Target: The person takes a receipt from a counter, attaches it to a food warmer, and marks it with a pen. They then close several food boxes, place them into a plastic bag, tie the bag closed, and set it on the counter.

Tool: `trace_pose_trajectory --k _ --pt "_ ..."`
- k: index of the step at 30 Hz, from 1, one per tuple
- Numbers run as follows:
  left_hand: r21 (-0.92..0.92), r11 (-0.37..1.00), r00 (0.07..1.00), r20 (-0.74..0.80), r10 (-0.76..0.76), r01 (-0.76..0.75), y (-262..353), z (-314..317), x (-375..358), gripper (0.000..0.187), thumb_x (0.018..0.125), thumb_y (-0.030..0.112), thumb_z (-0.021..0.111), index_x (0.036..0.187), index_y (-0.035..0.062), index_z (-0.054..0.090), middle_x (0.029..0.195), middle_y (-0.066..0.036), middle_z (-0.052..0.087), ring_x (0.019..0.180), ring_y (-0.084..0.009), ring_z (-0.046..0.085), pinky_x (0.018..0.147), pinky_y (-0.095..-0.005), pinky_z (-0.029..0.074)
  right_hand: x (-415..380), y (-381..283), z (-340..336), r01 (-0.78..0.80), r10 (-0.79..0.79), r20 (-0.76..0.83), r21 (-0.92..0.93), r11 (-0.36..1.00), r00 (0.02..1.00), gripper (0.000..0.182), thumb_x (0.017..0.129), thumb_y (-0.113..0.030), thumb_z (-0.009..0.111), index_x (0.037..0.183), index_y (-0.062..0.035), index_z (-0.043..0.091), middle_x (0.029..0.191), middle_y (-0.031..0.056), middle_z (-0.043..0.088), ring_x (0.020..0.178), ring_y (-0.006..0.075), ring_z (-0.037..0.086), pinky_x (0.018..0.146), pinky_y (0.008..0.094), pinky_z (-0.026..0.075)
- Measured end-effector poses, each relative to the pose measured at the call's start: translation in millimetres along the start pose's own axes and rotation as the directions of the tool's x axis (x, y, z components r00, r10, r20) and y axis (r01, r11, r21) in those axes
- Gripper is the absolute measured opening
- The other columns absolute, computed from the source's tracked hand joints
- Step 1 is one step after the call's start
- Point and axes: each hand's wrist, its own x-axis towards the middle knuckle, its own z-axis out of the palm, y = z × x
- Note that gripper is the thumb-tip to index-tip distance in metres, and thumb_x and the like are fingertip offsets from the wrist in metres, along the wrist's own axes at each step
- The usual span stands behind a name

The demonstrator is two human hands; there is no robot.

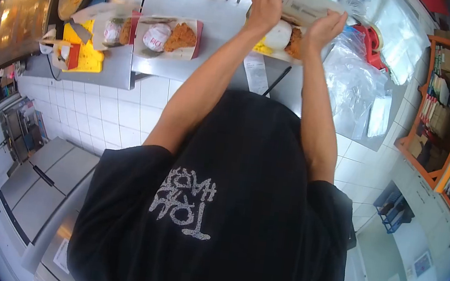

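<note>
At the top centre, my left hand (265,2) and my right hand (323,32) grip opposite ends of a pale lid or wrapper (300,5) with green on it. Beneath it an open food box holds a white rounded item (279,36), yellow food (262,47) and a brown fried piece (294,43). The box's far side is hidden by the pale sheet. To the left, another open box (195,52) holds a wrapped rice ball (157,36) and fried chicken (181,38).
More boxed food (112,31) and a yellow item (90,56) lie left. A paper receipt (256,74) and a black pen-like stick (278,81) lie near the front edge. Clear plastic bags (350,83) and a red tape dispenser (370,46) are right.
</note>
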Motion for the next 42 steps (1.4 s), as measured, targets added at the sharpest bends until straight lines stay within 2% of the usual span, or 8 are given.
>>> trace_pose_trajectory --k 6,8,15,18,24,31,37,42 --pt "0.311 0.941 0.873 0.487 -0.038 -0.133 22.0 -98.1 -13.2 0.044 0.089 0.001 0.045 0.132 0.0066 0.055 0.124 -0.031 0.054 0.119 -0.0433 0.051 0.103 -0.0424 0.041 25.0 -34.0 -79.9 0.331 -0.003 0.704 -0.33 0.884 0.71 0.036 0.09 0.0 0.045 0.118 -0.0022 0.067 0.134 0.0214 0.055 0.114 0.0325 0.059 0.098 0.0347 0.044" --pt "0.378 0.763 0.786 0.558 0.265 -0.525 7.7 -116.0 -48.1 0.061 0.086 -0.009 0.04 0.141 0.0147 0.052 0.138 -0.029 0.048 0.127 -0.0443 0.047 0.111 -0.0411 0.036 12.8 -46.7 -99.7 0.59 0.029 0.859 -0.376 0.714 0.512 0.051 0.089 0.007 0.041 0.131 -0.0094 0.063 0.143 0.0177 0.051 0.131 0.0323 0.051 0.109 0.0342 0.038" --pt "0.084 0.995 0.949 0.313 0.028 -0.057 -14.2 -96.9 -119.4 0.062 0.088 -0.006 0.048 0.145 0.0158 0.048 0.135 -0.025 0.049 0.13 -0.0347 0.045 0.111 -0.0411 0.036 -42.4 -3.6 -108.3 0.19 0.115 0.726 -0.324 0.927 0.678 0.054 0.09 0.009 0.042 0.139 -0.011 0.056 0.153 0.0252 0.036 0.142 0.0351 0.038 0.115 0.0371 0.031" --pt "0.072 0.994 0.955 0.278 -0.101 0.084 -9.0 -95.3 -109.0 0.053 0.089 -0.001 0.057 0.139 0.0174 0.054 0.117 -0.015 0.049 0.114 -0.0285 0.049 0.102 -0.0372 0.045 -31.7 -13.5 -96.9 0.067 0.184 0.689 -0.32 0.945 0.701 0.04 0.094 -0.003 0.047 0.132 -0.0063 0.06 0.14 0.015 0.053 0.131 0.0249 0.048 0.109 0.0342 0.035" --pt "-0.038 0.996 0.973 0.221 -0.074 0.084 -5.0 -104.1 -107.7 0.043 0.095 0.008 0.057 0.137 0.0164 0.054 0.125 -0.012 0.048 0.105 -0.0223 0.053 0.094 -0.033 0.05 -4.9 -30.8 -93.5 -0.294 0.389 0.72 -0.262 0.919 0.575 0.036 0.092 -0.013 0.057 0.127 -0.0078 0.064 0.125 0.0051 0.063 0.12 0.0172 0.053 0.1 0.0298 0.039" --pt "-0.353 0.862 0.93 0.196 -0.312 0.363 8.5 -110.5 -120.6 0.037 0.102 0.008 0.05 0.138 0.0063 0.051 0.125 -0.008 0.061 0.112 -0.0164 0.058 0.093 -0.0303 0.048 0.4 -22.3 -115.2 -0.27 0.443 0.822 -0.363 0.892 0.359 0.051 0.088 -0.011 0.058 0.139 -0.0069 0.055 0.138 0.0093 0.056 0.131 0.0201 0.048 0.107 0.0336 0.036" --pt "0.018 0.998 0.994 0.09 -0.058 0.057 -12.4 -110.1 -129.1 0.04 0.099 0.004 0.052 0.138 0.0063 0.052 0.129 -0.014 0.062 0.116 -0.0206 0.06 0.098 -0.0317 0.046 0.6 -32.6 -112.0 -0.307 0.433 0.844 -0.341 0.889 0.316 0.057 0.089 -0.01 0.058 0.144 -0.0027 0.047 0.145 0.0107 0.049 0.138 0.0214 0.042 0.115 0.0351 0.028" --pt "0.068 0.995 0.985 0.153 -0.079 0.069 -3.9 -123.7 -126.0 0.045 0.095 -0.007 0.044 0.138 0.0049 0.053 0.13 -0.016 0.062 0.12 -0.0205 0.058 0.099 -0.031 0.045 1.7 -32.8 -112.3 -0.304 0.437 0.858 -0.354 0.884 0.269 0.054 0.09 -0.015 0.061 0.142 -0.0044 0.049 0.142 0.0092 0.051 0.134 0.0205 0.045 0.113 0.0352 0.031"
